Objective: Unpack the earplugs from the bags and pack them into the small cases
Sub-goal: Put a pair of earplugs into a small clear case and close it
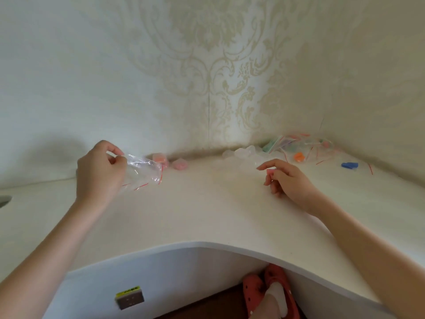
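Left hand (101,171): pinches clear bag (143,172), long axis angled down toward the right.
Right hand (285,178): fingers curled round pink earplug (269,172).

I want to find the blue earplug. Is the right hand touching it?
Apart. The head view shows the right hand hovering mid-table, with bare tabletop plainly between it and the blue earplug lying farther right near the wall.
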`<state>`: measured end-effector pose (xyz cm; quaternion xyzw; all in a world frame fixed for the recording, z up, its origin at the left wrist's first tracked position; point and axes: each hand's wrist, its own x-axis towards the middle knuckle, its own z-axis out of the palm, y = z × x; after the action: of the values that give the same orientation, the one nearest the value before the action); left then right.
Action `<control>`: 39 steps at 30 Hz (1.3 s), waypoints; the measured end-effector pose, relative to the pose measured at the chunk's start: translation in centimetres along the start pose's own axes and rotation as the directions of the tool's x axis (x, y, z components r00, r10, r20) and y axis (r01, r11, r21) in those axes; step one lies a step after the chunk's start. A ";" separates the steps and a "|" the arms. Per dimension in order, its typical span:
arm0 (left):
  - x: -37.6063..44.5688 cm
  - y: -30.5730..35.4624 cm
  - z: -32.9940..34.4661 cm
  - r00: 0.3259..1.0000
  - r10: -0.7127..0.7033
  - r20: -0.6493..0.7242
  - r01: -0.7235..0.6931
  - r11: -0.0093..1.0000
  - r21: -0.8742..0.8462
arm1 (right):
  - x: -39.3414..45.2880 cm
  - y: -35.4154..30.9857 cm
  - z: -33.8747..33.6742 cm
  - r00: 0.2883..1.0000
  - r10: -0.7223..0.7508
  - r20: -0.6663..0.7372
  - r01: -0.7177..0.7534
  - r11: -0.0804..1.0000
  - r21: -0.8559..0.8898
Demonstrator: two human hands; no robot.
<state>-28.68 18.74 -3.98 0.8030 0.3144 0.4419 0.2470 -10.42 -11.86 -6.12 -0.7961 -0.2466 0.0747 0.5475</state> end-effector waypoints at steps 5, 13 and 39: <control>0.6 -4.2 -0.6 0.996 0.007 0.094 -0.025 0.982 0.185 | 0.2 -0.5 0.4 0.996 0.083 -0.036 -0.085 0.994 -0.062; -0.3 -0.6 1.6 0.954 0.298 -0.017 -0.276 0.903 0.328 | 0.9 -1.4 1.0 0.981 0.185 -0.050 -0.185 0.983 -0.007; -5.8 11.9 19.0 0.690 0.484 0.538 -0.436 0.871 -0.225 | 3.3 2.0 0.2 0.953 -0.197 -0.231 0.108 0.931 -0.350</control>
<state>-11.27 4.15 -8.41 0.9407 -0.0049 0.2361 0.2435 -6.97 -10.69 -7.46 -0.8581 -0.2428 -0.1169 0.4370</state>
